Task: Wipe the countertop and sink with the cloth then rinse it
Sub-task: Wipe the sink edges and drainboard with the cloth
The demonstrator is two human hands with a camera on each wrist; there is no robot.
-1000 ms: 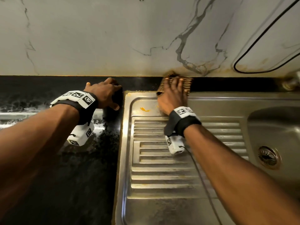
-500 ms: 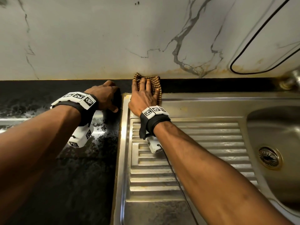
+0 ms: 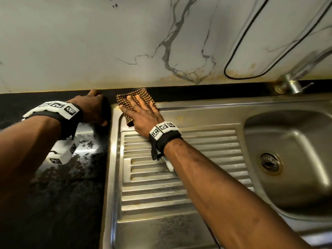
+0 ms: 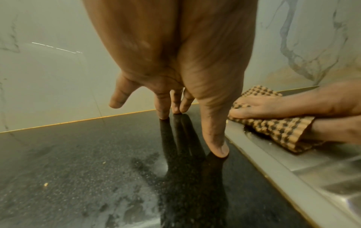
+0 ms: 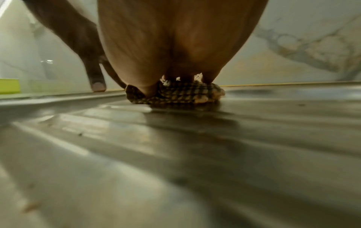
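A brown-and-black checked cloth (image 3: 142, 95) lies on the back left corner of the steel sink's drainboard (image 3: 179, 186), against the black upstand. My right hand (image 3: 142, 109) presses flat on the cloth with straight, spread fingers (image 4: 259, 106). In the right wrist view my palm hides most of the cloth (image 5: 175, 94). My left hand (image 3: 93, 108) rests just left of the sink rim. Its straight fingertips (image 4: 164, 114) and thumb touch the wet black countertop (image 4: 78, 162) and hold nothing.
The sink basin (image 3: 287, 177) with its drain (image 3: 270, 163) lies to the right, and a tap (image 3: 291, 85) stands at the back right. A black cable (image 3: 239, 51) loops on the marble wall (image 3: 89, 42). Wet smears and crumbs (image 4: 45, 184) mark the countertop.
My right hand has slid the cloth left along the back of the drainboard to its left corner. The left hand has stayed in place on the countertop.
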